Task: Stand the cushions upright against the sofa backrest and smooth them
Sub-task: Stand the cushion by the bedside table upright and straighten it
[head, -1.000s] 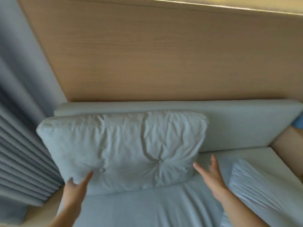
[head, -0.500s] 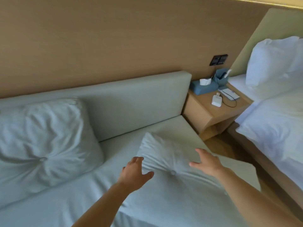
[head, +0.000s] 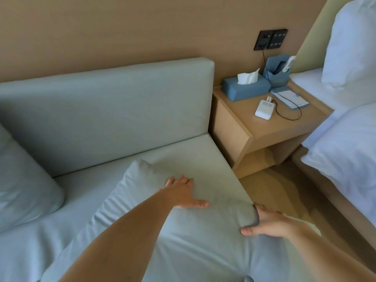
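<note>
Two hands on a flat cushion, sofa seat bare behind it.

One cushion leans on the backrest at far left. The second cushion lies flat on the seat; the left hand presses it, palm flat and grip released, while the right hand clasps its right corner at the seat's edge, beside the nightstand.

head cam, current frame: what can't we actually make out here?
- Flat cushion: near end cut off by the bottom edge; left forearm covers part.
- Right hand: fingers tucked behind the cushion corner, so its grip is hidden.
- Upright cushion: mostly cut off by the left edge.
- Wall socket panel: markings too small to read.
- Bed pillow: cropped at the right edge.
</note>
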